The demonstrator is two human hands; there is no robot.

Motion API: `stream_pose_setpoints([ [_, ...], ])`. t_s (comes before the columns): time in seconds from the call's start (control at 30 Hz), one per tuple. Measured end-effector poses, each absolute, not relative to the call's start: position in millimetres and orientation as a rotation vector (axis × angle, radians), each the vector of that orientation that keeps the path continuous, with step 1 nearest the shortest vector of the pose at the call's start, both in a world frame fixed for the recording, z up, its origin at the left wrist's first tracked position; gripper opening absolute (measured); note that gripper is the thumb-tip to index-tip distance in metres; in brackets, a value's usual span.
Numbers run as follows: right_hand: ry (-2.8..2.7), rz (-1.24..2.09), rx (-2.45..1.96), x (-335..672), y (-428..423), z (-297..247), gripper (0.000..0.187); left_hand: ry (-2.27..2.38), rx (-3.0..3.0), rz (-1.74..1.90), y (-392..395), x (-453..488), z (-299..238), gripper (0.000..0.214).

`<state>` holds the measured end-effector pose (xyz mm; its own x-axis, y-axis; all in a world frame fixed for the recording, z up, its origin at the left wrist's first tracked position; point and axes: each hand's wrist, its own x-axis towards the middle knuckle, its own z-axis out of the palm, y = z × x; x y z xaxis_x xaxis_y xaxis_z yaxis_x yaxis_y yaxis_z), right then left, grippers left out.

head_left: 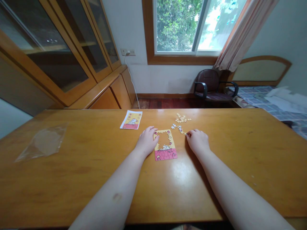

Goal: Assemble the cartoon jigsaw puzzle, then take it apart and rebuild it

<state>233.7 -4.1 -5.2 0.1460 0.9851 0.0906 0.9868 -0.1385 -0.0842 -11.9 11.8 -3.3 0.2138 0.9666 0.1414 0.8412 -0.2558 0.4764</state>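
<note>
A partly assembled jigsaw puzzle (166, 154) lies flat on the table, its lower part pink and its border yellow. Bare wood shows through a gap in its middle, and part of a white figure sits below that gap. My left hand (146, 140) rests at the puzzle's left edge, thumb and fingers apart and touching it. To the right of the puzzle, my right hand (198, 140) pinches a small puzzle piece (185, 134), partly hidden by the fingertips. Loose white and yellow pieces (179, 128) lie beside that hand, with a pile of pieces (182, 119) behind them.
A reference picture card (130, 120) with a yellow and pink print lies behind my left hand. Farther left is a clear plastic bag (44, 142) on the wooden table (96, 191). Beyond the table stand a glass-door cabinet (96, 86), an armchair (211, 84) and a bed (254, 95).
</note>
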Motion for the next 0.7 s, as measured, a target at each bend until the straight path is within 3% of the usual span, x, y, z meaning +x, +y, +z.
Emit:
stream_pose_setpoints([
  [0.37,-1.970,0.368,-2.267,227,-7,-8,0.016,1.699,2.208,0.607,12,-13,-4,0.036],
  [0.7,-2.020,0.383,-2.135,223,-12,-2,0.010,1.695,2.203,0.600,12,-13,-3,0.036],
])
